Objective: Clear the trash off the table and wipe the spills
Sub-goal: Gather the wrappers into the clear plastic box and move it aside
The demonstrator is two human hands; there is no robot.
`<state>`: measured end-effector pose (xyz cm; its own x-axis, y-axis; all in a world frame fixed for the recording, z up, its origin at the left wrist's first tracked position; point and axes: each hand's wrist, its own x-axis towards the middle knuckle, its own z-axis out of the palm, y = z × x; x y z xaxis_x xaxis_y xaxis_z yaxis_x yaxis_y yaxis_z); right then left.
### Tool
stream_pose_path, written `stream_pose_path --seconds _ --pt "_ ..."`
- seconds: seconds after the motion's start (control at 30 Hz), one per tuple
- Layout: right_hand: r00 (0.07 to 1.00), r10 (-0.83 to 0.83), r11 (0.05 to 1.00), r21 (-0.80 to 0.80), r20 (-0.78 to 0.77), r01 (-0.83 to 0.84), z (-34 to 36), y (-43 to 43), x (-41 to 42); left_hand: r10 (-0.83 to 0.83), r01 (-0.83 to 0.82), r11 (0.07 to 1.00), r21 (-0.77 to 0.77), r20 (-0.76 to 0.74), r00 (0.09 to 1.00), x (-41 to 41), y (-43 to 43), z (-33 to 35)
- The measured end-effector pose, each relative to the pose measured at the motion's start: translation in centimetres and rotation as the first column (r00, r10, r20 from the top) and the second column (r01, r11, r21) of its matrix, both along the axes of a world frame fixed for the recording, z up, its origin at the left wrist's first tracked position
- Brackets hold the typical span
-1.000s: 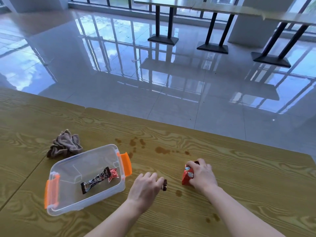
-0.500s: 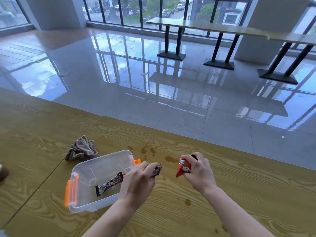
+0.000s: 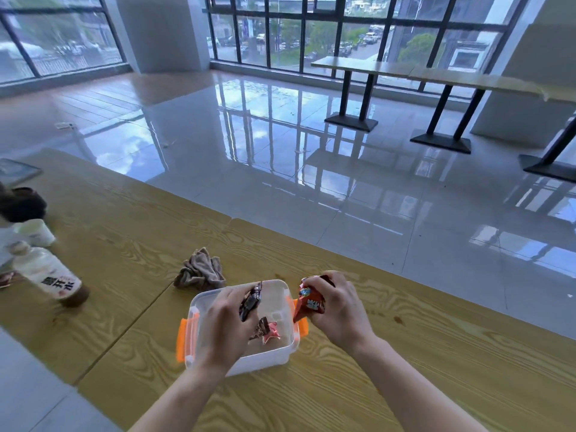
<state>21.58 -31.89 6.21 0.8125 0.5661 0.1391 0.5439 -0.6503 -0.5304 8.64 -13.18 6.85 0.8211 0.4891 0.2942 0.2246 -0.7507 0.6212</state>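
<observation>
Two bare hands hover over a clear plastic bin (image 3: 199, 302) with orange latches, set on a wood-grain bench (image 3: 405, 353). The left hand (image 3: 229, 325) has its grip closed on a dark crinkled wrapper (image 3: 250, 302) above the bin. The right hand (image 3: 335, 307), at the bin's 3 o'clock rim, clutches a glossy red wrapper (image 3: 308, 305). Another wrapper (image 3: 265, 328) lies inside. A crumpled grey cloth (image 3: 201, 272) sits at the bin's 11 o'clock.
</observation>
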Motion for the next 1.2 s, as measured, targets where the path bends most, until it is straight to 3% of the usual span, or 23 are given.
stream_pose_path --seconds 0.23,0.6,0.8,0.9,1.03,1.2 --pt "0.988 0.149 0.988 -0.025 -0.029 -0.150 -0.3 5.6 -2.0 0.079 -0.084 0.996 -0.042 -0.099 0.992 -1.4 3.6 -2.0" --pt "0.949 0.309 0.923 -0.220 -0.064 -0.316 -1.9 9.3 -3.1 0.030 -0.021 0.999 0.048 -0.209 0.977 -2.3 5.4 -3.3" --pt "0.945 0.304 0.922 -0.212 -0.122 -0.324 -3.0 9.2 -3.3 -0.007 0.048 0.985 0.164 -0.243 0.970 -2.9 5.8 -4.2" --pt "0.959 0.277 0.944 -0.168 -0.058 -0.283 -3.0 8.5 -3.0 0.017 0.033 0.978 0.204 -0.241 0.970 -3.1 6.2 -4.4" --pt "0.970 0.234 0.967 -0.117 0.060 -0.226 -2.7 7.7 -2.7 0.044 0.019 0.976 0.215 -0.285 0.958 -3.4 6.3 -5.0" --pt "0.989 0.140 0.984 -0.121 0.054 -0.133 -2.8 6.6 -2.5 0.067 -0.022 0.987 0.157 -0.292 0.954 -4.0 6.0 -5.4"
